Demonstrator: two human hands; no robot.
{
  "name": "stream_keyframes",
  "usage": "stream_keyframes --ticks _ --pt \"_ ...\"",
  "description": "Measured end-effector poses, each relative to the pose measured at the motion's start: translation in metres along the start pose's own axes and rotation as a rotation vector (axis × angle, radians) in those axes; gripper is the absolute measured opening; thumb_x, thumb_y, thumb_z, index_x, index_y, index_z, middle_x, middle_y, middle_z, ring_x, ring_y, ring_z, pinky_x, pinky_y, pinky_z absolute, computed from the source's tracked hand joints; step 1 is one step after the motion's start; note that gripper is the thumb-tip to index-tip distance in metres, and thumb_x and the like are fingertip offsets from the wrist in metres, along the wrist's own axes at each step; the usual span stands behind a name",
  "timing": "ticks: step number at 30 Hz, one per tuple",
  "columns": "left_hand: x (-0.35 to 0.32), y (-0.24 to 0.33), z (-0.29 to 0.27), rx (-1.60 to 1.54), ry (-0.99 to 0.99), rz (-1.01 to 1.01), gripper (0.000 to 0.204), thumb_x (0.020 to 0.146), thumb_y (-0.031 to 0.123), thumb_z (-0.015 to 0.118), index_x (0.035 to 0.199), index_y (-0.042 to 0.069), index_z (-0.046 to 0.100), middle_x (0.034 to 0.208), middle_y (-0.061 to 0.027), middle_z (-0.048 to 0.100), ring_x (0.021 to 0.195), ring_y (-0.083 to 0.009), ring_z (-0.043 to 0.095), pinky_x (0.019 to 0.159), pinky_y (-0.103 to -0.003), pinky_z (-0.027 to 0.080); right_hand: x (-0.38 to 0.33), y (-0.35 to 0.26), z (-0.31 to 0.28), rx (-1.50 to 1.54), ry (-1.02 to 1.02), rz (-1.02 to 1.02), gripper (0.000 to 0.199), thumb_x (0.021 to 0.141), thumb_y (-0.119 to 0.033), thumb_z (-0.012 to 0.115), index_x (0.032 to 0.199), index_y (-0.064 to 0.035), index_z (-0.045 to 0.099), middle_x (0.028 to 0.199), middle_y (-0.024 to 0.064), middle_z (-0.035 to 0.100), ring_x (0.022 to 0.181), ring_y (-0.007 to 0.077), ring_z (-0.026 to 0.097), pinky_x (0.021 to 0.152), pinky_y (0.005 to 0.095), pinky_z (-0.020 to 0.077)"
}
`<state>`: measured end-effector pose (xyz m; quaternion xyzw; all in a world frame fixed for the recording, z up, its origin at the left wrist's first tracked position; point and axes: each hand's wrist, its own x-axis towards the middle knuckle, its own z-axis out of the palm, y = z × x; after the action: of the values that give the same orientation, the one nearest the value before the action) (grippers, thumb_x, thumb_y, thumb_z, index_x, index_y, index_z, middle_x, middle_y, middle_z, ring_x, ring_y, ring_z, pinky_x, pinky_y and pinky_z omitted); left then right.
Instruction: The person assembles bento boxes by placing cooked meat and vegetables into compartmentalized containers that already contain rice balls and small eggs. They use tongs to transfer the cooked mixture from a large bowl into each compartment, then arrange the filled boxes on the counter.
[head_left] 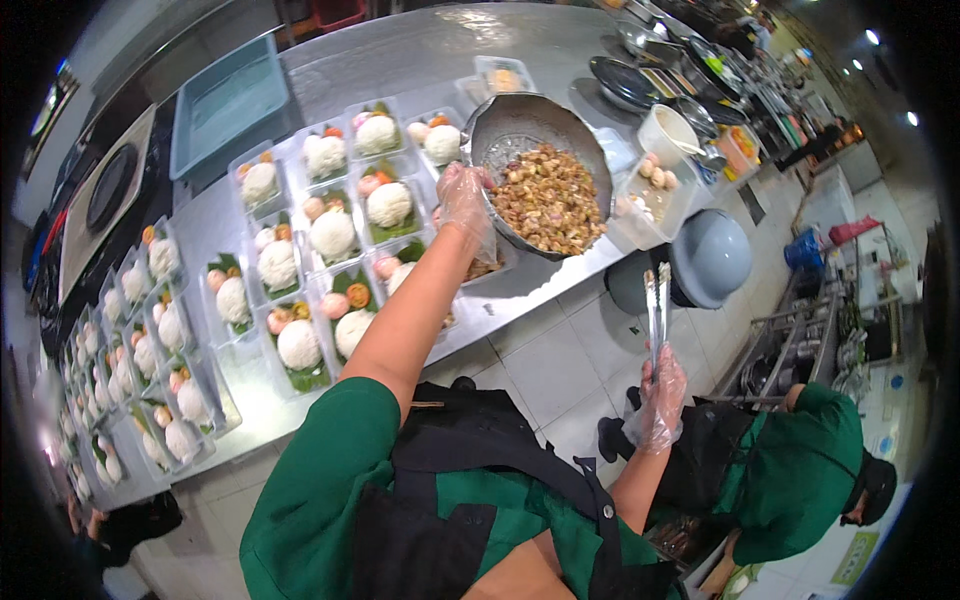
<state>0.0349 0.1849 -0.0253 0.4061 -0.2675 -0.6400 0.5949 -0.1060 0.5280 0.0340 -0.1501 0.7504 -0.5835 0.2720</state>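
Observation:
My left hand point(466, 205), in a clear plastic glove, is closed on the left rim of a large metal bowl point(508, 128). The bowl tilts toward me at the table edge, with browned, diced food point(550, 200) heaped on its near side. Held upright off the table's right side are slim metal tongs point(657, 315), bits of food on their tips. My gloved right hand point(660, 398) grips their lower end. Left of the bowl stand rows of clear plastic containers with rice mounds point(333, 235), egg, orange slices and green leaf. One container beneath my left wrist is partly hidden.
A clear bin point(640, 228) with pinkish eggs stands right of the bowl, near a white tub point(667, 132). Below it is a bin with a grey lid point(710, 258). A blue-grey tub point(228, 110) sits far left. A co-worker in green point(800, 480) bends at lower right.

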Motion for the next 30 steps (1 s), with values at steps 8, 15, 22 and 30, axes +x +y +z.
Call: stream_keyframes --ticks 8,15,22,30 --pt "0.021 -0.055 0.037 0.056 0.025 -0.057 0.018 0.052 -0.001 0.057 0.052 0.008 0.041 0.058 -0.0045 0.044 0.059 -0.0187 0.044 0.054 -0.034 0.037 0.010 0.041 -0.027 -0.104 -0.016 0.030 0.038 0.095 -0.037 0.049 0.103 -0.0016 0.062 0.058 -0.0032 0.045 0.044 0.0038 0.035 0.041 0.0186 0.0251" --pt "0.048 -0.078 0.007 0.451 -0.078 -0.230 0.018 0.069 0.015 0.062 0.083 0.004 0.061 0.073 -0.0084 0.052 0.066 -0.0210 0.047 0.057 -0.038 0.040 0.022 0.043 0.031 -0.074 -0.155 0.099 0.026 0.090 -0.030 0.060 0.092 -0.0034 0.059 0.060 -0.0048 0.044 0.049 0.0034 0.036 0.044 0.0195 0.0292" --pt "-0.009 0.012 -0.060 0.619 -0.432 0.183 0.027 0.084 0.025 0.062 0.094 0.000 0.063 0.091 -0.0127 0.063 0.082 -0.0197 0.061 0.070 -0.032 0.051 -0.007 0.073 0.146 -0.110 -0.548 -0.124 0.018 0.082 -0.010 0.070 0.090 -0.0057 0.055 0.074 -0.0040 0.047 0.065 0.0054 0.043 0.058 0.0205 0.0382" --pt "-0.064 0.142 -0.253 1.421 -0.452 0.836 0.018 0.073 0.018 0.070 0.089 0.011 0.066 0.089 -0.0055 0.065 0.090 -0.0241 0.062 0.081 -0.037 0.049 -0.054 0.076 0.224 -0.312 -1.091 -0.831 0.029 0.079 -0.001 0.061 0.108 -0.0066 0.057 0.098 0.0136 0.064 0.078 0.0317 0.063 0.065 0.0392 0.0505"
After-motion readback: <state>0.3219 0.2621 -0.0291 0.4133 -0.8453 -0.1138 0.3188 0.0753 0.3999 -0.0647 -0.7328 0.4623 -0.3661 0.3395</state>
